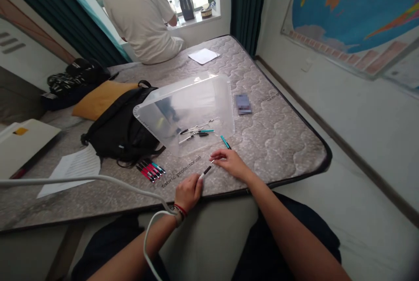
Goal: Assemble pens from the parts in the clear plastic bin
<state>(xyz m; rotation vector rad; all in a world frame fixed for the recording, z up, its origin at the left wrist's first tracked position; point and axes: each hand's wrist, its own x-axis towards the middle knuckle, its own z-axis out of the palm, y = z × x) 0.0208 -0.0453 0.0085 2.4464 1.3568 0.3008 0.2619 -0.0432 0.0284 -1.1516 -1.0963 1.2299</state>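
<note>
My left hand (187, 193) is closed around the white barrel of a pen with a black grip (207, 170), just above the mattress edge. Its front end points toward my right hand (231, 164), whose fingers pinch a small pale piece (212, 161) at the pen's tip; whether the two touch is hard to tell. Close beyond my right hand lies a teal pen part (225, 142). Several pen parts (203, 132) rest inside a clear plastic bin (229, 97) tipped on its side. To the left, several red, black and teal pens (151, 170) lie in a row.
A black backpack (121, 124) and a yellow cushion (101, 97) lie left of the bin on the mattress (278, 141). A printed sheet (78, 165) is at left. A white cable (108, 179) crosses my left forearm. A person (137, 15) sits by the window.
</note>
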